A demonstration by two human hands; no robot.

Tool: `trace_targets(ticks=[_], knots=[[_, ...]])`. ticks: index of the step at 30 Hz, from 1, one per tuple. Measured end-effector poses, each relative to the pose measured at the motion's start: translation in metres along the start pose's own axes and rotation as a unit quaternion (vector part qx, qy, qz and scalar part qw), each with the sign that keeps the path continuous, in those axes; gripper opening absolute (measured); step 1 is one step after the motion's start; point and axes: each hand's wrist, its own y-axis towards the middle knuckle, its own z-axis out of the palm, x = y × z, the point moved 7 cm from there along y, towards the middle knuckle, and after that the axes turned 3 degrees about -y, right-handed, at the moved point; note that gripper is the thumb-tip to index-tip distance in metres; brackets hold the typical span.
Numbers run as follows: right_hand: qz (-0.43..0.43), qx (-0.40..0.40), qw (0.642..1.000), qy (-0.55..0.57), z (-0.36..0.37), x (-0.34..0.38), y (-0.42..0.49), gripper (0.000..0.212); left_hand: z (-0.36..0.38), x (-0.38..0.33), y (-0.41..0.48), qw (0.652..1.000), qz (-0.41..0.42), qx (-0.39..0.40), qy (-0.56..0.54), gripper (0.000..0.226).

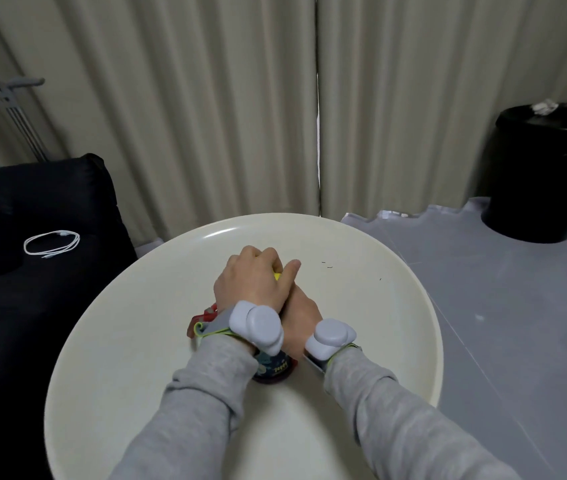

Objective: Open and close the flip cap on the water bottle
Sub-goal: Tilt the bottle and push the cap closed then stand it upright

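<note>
A small water bottle (275, 367) with a dark patterned body stands upright near the middle of the round cream table (136, 341). Only its lower body and a bit of its yellow cap (277, 276) show. My left hand (251, 282) is curled over the top of the bottle, covering the cap. My right hand (301, 313) wraps the bottle's body just below, partly under the left hand. A red strap (202, 317) hangs off the bottle's left side. Whether the cap is open or closed is hidden. Both wrists carry pale tracker pods.
A black sofa (33, 271) with a coiled white cable (52, 242) sits to the left. A black bin (538, 174) stands on the grey floor at the right. Beige curtains hang behind the table.
</note>
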Motion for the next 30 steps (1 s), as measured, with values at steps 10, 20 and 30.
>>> trace_targets(ticks=[10, 20, 30], knots=[[-0.023, 0.037, 0.995, 0.088, -0.006, 0.001, -0.007, 0.064, -0.007, -0.001, 0.005, 0.993, 0.084, 0.051, -0.069, 0.027], [-0.029, 0.031, 0.995, 0.087, -0.005, -0.001, -0.008, 0.06, -0.007, 0.001, 0.001, 0.993, 0.097, 0.013, -0.072, 0.018], [-0.012, 0.039, 0.992, 0.122, 0.0, -0.007, -0.008, 0.06, -0.001, 0.017, -0.012, 0.977, -0.063, -0.068, -0.19, 0.039]])
